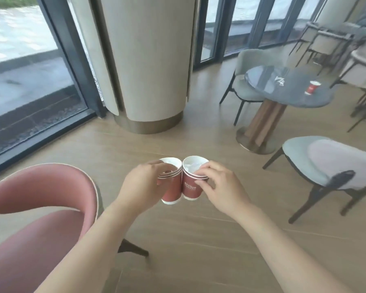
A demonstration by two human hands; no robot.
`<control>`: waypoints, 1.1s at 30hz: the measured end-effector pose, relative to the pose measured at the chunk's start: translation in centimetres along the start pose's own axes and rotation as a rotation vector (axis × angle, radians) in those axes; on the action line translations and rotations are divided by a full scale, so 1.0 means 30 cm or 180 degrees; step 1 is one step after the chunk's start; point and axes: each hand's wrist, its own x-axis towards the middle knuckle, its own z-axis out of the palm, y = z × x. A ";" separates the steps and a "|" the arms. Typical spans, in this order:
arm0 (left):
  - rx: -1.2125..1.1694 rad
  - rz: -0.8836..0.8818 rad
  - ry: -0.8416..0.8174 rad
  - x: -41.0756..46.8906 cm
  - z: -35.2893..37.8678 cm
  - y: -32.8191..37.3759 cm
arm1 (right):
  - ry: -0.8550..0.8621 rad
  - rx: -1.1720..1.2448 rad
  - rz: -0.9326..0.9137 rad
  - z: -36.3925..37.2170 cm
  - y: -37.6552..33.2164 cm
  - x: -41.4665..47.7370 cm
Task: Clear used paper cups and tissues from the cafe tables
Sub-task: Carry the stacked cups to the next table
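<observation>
Our left hand [142,185] wraps the cup stack [172,193] | our right hand [220,187] pinches the rim of the single cup [190,190] | cups touching

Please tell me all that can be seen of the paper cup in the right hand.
The paper cup is dark red with a white rim, a white band at its foot and white lettering on its side. Something white, probably a tissue, lies inside. It is held nearly upright above the wooden floor. The right hand pinches its rim, and its side touches the stack of cups that the left hand grips.
</observation>
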 end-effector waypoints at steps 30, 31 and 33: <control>0.0174 0.1151 -0.0612 1.492 0.589 0.639 | 0.1046 -0.0369 0.0811 -0.620 1.160 0.693; 0.0175 0.1146 -0.0594 1.556 0.609 0.639 | 0.1102 -0.0317 0.0853 -0.619 1.199 0.741; 0.0193 0.1185 -0.0640 1.675 0.654 0.644 | 0.1180 -0.0266 0.0933 -0.620 1.276 0.824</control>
